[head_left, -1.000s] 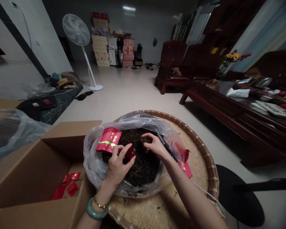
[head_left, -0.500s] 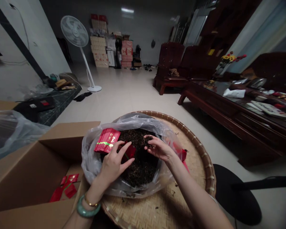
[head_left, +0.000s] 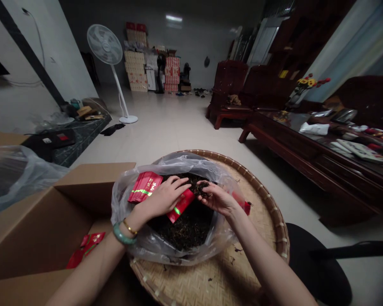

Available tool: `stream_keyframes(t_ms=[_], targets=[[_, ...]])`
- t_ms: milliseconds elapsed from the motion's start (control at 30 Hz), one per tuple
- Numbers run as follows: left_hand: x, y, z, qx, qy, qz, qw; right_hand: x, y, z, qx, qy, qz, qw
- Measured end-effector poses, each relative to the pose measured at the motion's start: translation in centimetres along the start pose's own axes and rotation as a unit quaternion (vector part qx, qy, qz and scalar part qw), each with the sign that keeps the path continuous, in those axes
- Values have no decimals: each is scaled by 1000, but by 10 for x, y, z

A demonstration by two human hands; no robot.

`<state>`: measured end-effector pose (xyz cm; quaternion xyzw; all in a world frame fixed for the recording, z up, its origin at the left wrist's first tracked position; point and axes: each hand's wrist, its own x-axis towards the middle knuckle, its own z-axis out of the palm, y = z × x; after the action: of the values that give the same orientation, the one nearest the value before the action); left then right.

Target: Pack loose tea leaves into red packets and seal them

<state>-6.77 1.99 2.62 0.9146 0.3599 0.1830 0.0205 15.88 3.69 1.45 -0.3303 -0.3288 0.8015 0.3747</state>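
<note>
My left hand (head_left: 164, 196), with a green bangle and a gold one at the wrist, is closed on a small red packet (head_left: 182, 205) with a green-gold band. The packet's opening lies near the fingertips of my right hand (head_left: 219, 199), which pinches a clump of dark dried tea leaves (head_left: 203, 188). Both hands are over a clear plastic bag (head_left: 127, 212) full of loose tea (head_left: 185, 231). A stack of flat red packets (head_left: 145, 187) rests on the tea at the bag's left side. My left thumb is mostly hidden.
Under the bag is a round woven bamboo tray (head_left: 236, 272) with stray leaves. An open cardboard box (head_left: 28, 238) at the left holds red packets (head_left: 86, 248). Red packets (head_left: 247, 207) also lie right of the bag. A dark wooden table (head_left: 309, 161) stands farther right.
My left hand has turned and moved right, bringing the red packet up beside my right hand. My right hand still pinches tea leaves, slightly farther right.
</note>
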Motion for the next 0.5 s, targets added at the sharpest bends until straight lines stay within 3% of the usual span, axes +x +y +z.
stream_keyframes(t_ms=[167,500], targets=[[21,-9,7,-20,-87,29,996,-3,3,-6,-2,13,18,1000],[16,-14,4,-53,-85,16,995,-5,11,-20,-64,21,0,998]])
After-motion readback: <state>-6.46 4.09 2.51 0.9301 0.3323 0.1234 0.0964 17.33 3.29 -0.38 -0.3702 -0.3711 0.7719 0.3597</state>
